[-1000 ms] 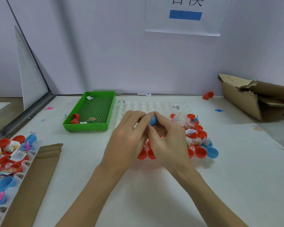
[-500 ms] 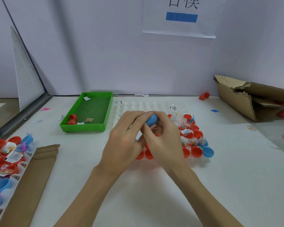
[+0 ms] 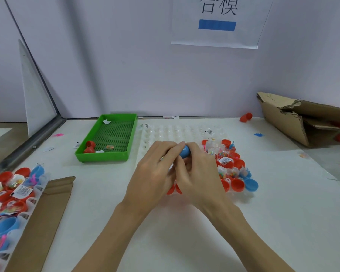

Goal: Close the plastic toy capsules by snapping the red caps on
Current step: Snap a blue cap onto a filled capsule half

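Left hand: the left hand [image 3: 155, 171] is curled, fingertips meeting those of the other hand over a small capsule; what sits under its fingers is hidden.
Right hand: the right hand [image 3: 199, 173] is curled too, thumb and fingers pinching the small blue plastic capsule half [image 3: 185, 151], whose rounded end peeks out between the two sets of fingertips.
Why held so: both hands squeeze toward each other above the tray, which looks like the grip for snapping two halves together. Whether the mating piece is a red cap I cannot tell.
Clear plastic cell tray [image 3: 165, 132]: lies on the white bench [image 3: 283, 213] directly under and beyond the hands, its far rows empty.
Open red and blue capsule halves [image 3: 238, 185]: seated in tray cells just to the right of the right hand, several holding tiny bagged toys, so they stay mouth-up within easy reach.
Green perforated plastic tray [image 3: 110, 138]: beyond and to the left of the left hand, a couple of red pieces in its near corner.
Second tray of filled capsules [image 3: 10, 191]: far left of the left hand, at the bench edge.
Torn cardboard box [image 3: 302, 120]: far to the right of the hands.
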`<state>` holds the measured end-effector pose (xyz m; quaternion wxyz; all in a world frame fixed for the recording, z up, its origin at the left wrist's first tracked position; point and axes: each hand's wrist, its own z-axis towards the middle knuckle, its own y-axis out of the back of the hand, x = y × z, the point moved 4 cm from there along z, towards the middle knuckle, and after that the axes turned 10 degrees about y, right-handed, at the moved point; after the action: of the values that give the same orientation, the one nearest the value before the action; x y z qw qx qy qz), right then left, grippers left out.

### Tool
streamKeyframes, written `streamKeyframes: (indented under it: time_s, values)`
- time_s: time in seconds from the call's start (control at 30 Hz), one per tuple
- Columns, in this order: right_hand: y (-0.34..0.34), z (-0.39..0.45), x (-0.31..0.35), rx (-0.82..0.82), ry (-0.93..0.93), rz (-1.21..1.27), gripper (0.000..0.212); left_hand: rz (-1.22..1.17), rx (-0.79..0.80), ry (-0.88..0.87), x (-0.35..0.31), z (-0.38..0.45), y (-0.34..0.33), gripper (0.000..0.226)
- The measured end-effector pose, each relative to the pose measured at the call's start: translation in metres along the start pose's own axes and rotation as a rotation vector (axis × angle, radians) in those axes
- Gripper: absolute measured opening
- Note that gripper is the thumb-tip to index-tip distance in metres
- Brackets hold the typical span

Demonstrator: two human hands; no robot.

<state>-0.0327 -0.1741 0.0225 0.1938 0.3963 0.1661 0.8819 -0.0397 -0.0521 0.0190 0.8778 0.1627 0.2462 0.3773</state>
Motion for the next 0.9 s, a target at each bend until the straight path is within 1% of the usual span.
streamKeyframes:
  time_s: [0.17,0.37,0.5,0.6,0.77,0.9]
  values:
    - [0.002,0.003,0.0,0.067,-0.013,0.048,0.008,-0.029,-0.012,0.051,0.003,0.002,0.001,0.038]
    - [0.002,0.004,0.005,-0.023,-0.001,0.089,0.015,-0.086,-0.02,0.053,0.0,0.006,0.007,0.039]
    - [0.002,0.003,0.003,-0.039,0.016,0.053,0.009,-0.096,-0.012,0.076,-0.002,0.004,0.008,0.043]
    - [0.003,0.001,0.004,-0.046,0.032,0.038,0.014,-0.111,-0.011,0.087,-0.002,0.004,0.009,0.042]
    - [0.003,-0.001,0.008,-0.061,0.075,0.008,0.017,-0.087,-0.024,0.05,-0.002,0.004,0.01,0.034]
    - [0.002,0.0,0.008,-0.105,0.089,-0.006,0.014,-0.131,-0.036,0.108,-0.001,0.006,0.009,0.035]
